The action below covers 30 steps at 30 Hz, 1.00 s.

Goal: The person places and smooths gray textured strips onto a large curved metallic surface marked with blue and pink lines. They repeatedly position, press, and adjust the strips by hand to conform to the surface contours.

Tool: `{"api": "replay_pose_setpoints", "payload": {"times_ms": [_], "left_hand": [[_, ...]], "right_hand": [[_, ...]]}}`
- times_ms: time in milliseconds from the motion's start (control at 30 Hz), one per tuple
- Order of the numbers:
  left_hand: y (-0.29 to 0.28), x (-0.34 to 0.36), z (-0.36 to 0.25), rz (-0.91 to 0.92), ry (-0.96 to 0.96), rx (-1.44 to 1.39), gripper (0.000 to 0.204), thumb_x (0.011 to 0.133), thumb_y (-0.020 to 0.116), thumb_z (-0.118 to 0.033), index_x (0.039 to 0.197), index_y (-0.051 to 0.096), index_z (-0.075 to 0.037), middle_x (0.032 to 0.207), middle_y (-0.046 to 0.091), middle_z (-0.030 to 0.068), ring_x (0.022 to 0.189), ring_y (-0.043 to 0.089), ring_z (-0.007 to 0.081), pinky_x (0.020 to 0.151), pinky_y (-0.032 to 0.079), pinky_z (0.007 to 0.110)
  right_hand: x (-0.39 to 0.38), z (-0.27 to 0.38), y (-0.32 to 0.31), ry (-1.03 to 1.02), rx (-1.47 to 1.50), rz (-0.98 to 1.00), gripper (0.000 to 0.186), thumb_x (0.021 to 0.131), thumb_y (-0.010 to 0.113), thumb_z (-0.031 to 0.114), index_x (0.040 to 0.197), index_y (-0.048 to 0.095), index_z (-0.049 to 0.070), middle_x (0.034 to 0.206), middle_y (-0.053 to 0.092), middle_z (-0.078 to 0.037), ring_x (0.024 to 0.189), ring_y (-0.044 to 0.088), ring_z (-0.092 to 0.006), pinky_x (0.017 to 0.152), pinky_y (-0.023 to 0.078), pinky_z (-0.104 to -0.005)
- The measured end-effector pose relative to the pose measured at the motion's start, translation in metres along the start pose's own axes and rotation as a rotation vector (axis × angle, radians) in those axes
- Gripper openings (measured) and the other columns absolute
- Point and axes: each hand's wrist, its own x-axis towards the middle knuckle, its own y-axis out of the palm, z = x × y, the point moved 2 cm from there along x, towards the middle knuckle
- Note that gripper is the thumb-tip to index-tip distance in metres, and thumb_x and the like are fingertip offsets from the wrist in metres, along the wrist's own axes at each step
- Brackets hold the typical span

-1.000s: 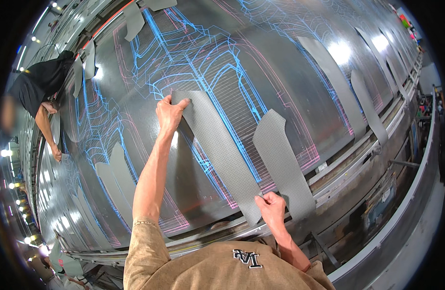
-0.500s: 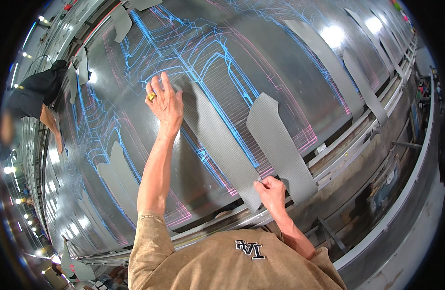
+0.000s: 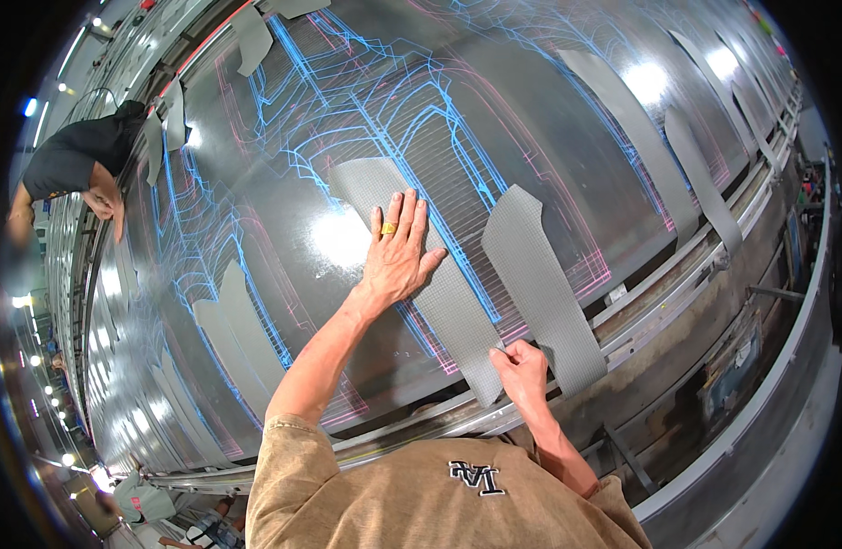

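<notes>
A long grey textured sheet piece (image 3: 453,297) lies on the dark table surface (image 3: 302,215), along blue printed lines. My left hand (image 3: 398,252), with a yellow ring on one finger, rests flat on its middle, fingers stretched toward the far end. My right hand (image 3: 521,371) pinches the right edge of the same piece near the table's front rail. A second grey sheet piece (image 3: 544,284) with an angled far end lies just to the right, its near end hanging over the rail.
Further grey pieces lie right (image 3: 627,133) and left (image 3: 229,334) on the table. A metal rail (image 3: 640,316) runs along the near edge. At the far left a person in black (image 3: 82,156) bends over the table. Blue and pink lines cover the surface.
My left hand has come down from the piece's far left edge onto its middle, and the far end now lies flat. My right hand keeps its pinch near the rail.
</notes>
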Motion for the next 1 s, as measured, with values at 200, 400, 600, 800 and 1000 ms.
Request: {"api": "replay_pose_setpoints", "payload": {"times_ms": [200, 400, 600, 800, 1000], "left_hand": [[-0.01, 0.032, 0.047, -0.105, -0.125, -0.032, 0.087, 0.094, 0.041, -0.062, 0.151, 0.023, 0.0, 0.159, 0.019, 0.0177, 0.148, 0.014, 0.0328, 0.119, 0.011, 0.05], [-0.01, 0.055, 0.066, -0.059, -0.126, 0.019, 0.085, 0.095, 0.036, -0.064, 0.153, 0.019, -0.003, 0.16, 0.016, 0.0153, 0.149, 0.009, 0.0334, 0.119, 0.009, 0.052], [-0.001, 0.034, 0.042, -0.062, -0.099, 0.036, 0.086, 0.096, 0.036, -0.062, 0.152, 0.018, 0.002, 0.16, 0.012, 0.0198, 0.148, 0.006, 0.0394, 0.119, 0.007, 0.054], [-0.003, -0.013, -0.024, 0.05, 0.006, -0.005, 0.091, 0.095, 0.039, -0.062, 0.15, 0.016, 0.007, 0.158, 0.009, 0.0264, 0.148, 0.004, 0.0414, 0.118, 0.004, 0.055], [0.005, -0.068, -0.089, 0.114, 0.112, -0.146, 0.09, 0.092, 0.048, -0.06, 0.149, 0.023, 0.006, 0.158, 0.008, 0.0266, 0.147, 0.0, 0.0431, 0.117, 0.003, 0.059]], "right_hand": [[-0.002, 0.006, -0.001, -0.013, -0.048, 0.011, 0.028, 0.079, 0.073, 0.014, 0.064, 0.055, -0.002, 0.053, 0.054, -0.004, 0.051, 0.044, -0.0069, 0.049, 0.04, -0.0298], [0.0, -0.004, -0.001, -0.016, -0.019, 0.009, 0.028, 0.079, 0.073, 0.015, 0.066, 0.056, -0.003, 0.055, 0.055, -0.005, 0.052, 0.045, -0.0083, 0.051, 0.041, -0.0311], [0.0, -0.002, -0.001, -0.099, -0.043, 0.003, 0.027, 0.081, 0.072, 0.009, 0.064, 0.054, -0.001, 0.056, 0.05, 0.003, 0.054, 0.039, -0.0027, 0.046, 0.032, -0.0255], [0.0, -0.004, -0.001, -0.042, -0.023, 0.021, 0.029, 0.079, 0.074, 0.017, 0.068, 0.057, -0.003, 0.056, 0.056, -0.007, 0.051, 0.047, -0.0111, 0.052, 0.042, -0.0322], [-0.002, 0.001, -0.001, -0.052, -0.078, 0.007, 0.027, 0.079, 0.074, 0.016, 0.068, 0.057, -0.002, 0.056, 0.056, -0.008, 0.051, 0.048, -0.0118, 0.052, 0.042, -0.0328]]}}
